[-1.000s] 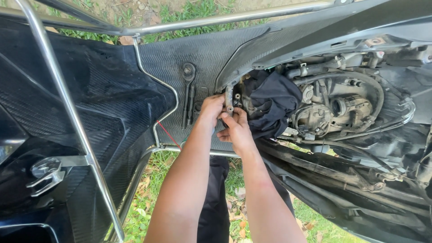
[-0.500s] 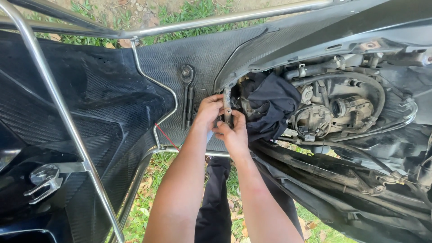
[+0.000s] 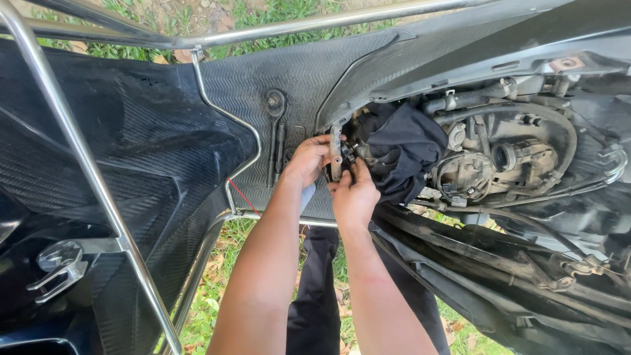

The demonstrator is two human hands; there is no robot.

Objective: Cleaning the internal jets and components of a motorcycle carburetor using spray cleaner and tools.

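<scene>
1. We see a black ribbed panel spanning the left and far side, framed by a chrome rail.
2. Our left hand curls around a small metal bracket just left of a dark cloth.
3. Our right hand pinches a small fitting beside it; its exact hold is unclear.
</scene>
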